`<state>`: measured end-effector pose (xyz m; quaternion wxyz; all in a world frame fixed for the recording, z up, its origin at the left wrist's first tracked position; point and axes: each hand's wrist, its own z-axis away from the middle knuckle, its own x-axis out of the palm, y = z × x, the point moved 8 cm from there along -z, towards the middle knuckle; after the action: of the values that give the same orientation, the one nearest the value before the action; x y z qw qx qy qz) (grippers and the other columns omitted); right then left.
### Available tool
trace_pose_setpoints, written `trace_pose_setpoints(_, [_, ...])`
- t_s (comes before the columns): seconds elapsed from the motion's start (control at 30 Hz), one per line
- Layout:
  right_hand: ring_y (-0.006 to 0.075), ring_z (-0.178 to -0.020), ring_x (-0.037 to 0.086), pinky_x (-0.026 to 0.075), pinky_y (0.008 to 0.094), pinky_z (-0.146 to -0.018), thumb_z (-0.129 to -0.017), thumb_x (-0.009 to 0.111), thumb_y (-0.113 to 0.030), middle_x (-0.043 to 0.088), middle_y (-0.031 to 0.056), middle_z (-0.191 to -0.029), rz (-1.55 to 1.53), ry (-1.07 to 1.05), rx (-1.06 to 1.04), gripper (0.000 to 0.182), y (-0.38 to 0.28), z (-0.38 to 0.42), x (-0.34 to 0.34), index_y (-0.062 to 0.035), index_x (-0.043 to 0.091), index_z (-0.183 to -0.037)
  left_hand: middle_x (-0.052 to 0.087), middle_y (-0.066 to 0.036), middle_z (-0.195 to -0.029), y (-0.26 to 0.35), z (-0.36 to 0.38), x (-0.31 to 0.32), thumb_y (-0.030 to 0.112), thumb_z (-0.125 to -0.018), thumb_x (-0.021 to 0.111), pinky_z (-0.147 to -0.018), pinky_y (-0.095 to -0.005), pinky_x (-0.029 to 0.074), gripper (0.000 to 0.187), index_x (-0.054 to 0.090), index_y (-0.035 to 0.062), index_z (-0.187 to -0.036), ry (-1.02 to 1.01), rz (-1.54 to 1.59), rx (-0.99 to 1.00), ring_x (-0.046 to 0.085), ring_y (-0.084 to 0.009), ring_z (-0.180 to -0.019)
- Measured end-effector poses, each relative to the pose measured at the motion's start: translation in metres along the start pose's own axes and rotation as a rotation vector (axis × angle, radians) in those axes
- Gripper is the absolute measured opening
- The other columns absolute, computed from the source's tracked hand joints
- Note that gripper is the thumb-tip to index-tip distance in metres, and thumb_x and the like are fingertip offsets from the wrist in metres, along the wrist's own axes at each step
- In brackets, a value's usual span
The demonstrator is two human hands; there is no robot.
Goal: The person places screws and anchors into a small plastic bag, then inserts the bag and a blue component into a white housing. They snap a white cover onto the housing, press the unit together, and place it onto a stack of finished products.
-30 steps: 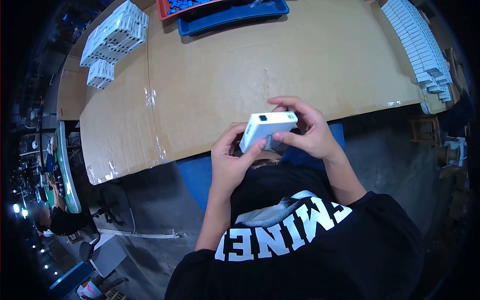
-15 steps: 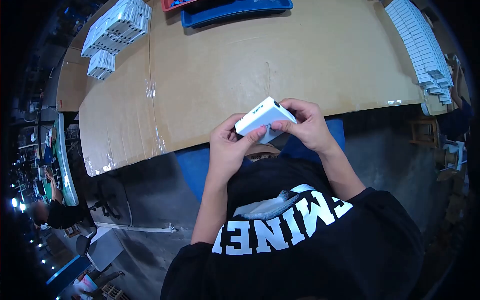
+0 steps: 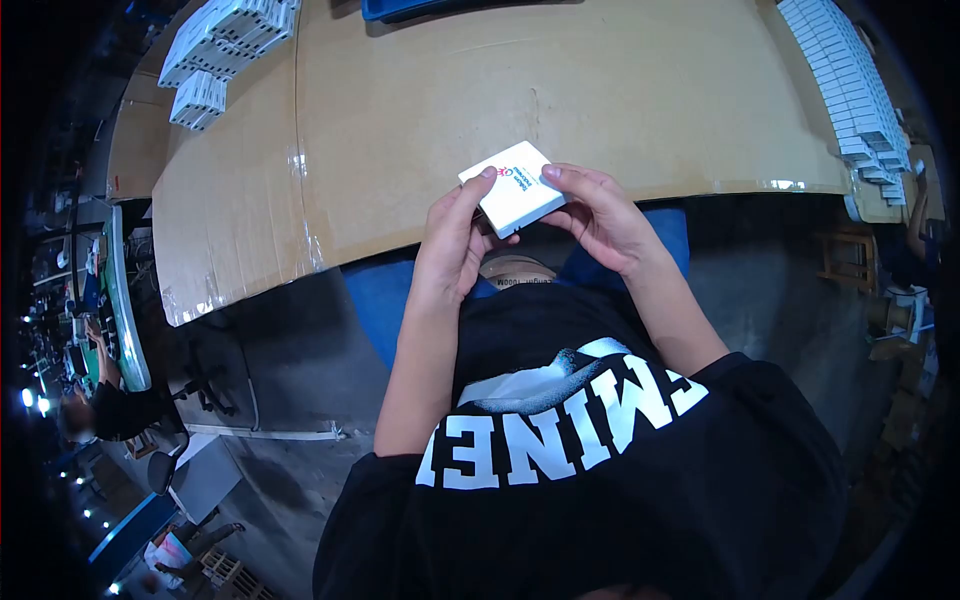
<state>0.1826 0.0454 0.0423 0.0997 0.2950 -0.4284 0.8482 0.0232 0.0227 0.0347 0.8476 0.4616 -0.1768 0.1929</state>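
Observation:
A small, flat white box (image 3: 520,205) is held between both hands, just over the near edge of the cardboard-covered table (image 3: 420,130). Its broad face is turned up and carries a printed coloured logo with blue lettering. My left hand (image 3: 458,235) grips the left corner, thumb on top near the logo and fingers beneath. At the right corner my right hand (image 3: 605,215) pinches it, with its thumb along the upper edge and the other fingers curled under. The underside of the box is hidden.
Stacks of white boxes (image 3: 225,45) stand at the table's far left, with a long stacked row of white boxes (image 3: 845,90) along the right edge. A blue tray (image 3: 410,8) lies at the far side. Another person (image 3: 115,405) is at a bench on the left. A wooden stool (image 3: 845,250) stands at right.
The box has been tilted and turned, so its printed broad face now shows instead of a lettered narrow side. Both thumbs have moved apart toward its corners. The view has shifted slightly.

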Motion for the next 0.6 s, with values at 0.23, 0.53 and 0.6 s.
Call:
trace_pose_setpoints(0.23, [0.0151, -0.105, 0.069, 0.059, 0.0292, -0.088, -0.098, 0.071, -0.017, 0.070, 0.0100, -0.113, 0.024, -0.014, -0.054, 0.038, -0.003, 0.007, 0.003, 0.0053, 0.063, -0.127, 0.070, -0.010, -0.114, 0.004, 0.007, 0.012, 0.024, -0.099, 0.069, -0.081, -0.0335, 0.059, 0.038, 0.062, -0.0023, -0.126, -0.019, 0.017, 0.073, 0.069, -0.0175, -0.102])
trace_pose_setpoints(0.53, [0.0132, -0.106, 0.067, 0.056, 0.0272, -0.095, -0.091, 0.073, 0.005, 0.070, 0.0093, -0.115, 0.372, -0.147, -0.475, 0.039, -0.031, 0.033, 0.016, 0.0056, 0.062, -0.129, 0.073, -0.009, -0.109, 0.033, 0.037, 0.025, 0.006, -0.091, 0.080, -0.094, -0.0300, 0.054, 0.032, 0.066, -0.0033, -0.118, -0.094, -0.237, 0.459, 0.067, -0.0142, -0.104])
trace_pose_setpoints(0.6, [0.0134, -0.106, 0.067, 0.055, 0.0274, -0.097, -0.090, 0.075, 0.004, 0.069, 0.0088, -0.116, 0.311, -0.141, -0.481, 0.040, -0.032, 0.027, 0.017, 0.0047, 0.061, -0.127, 0.072, -0.010, -0.110, 0.036, 0.034, 0.025, 0.004, -0.090, 0.079, -0.094, -0.0299, 0.054, 0.031, 0.067, -0.0034, -0.117, -0.052, -0.237, 0.495, 0.067, -0.0141, -0.104])
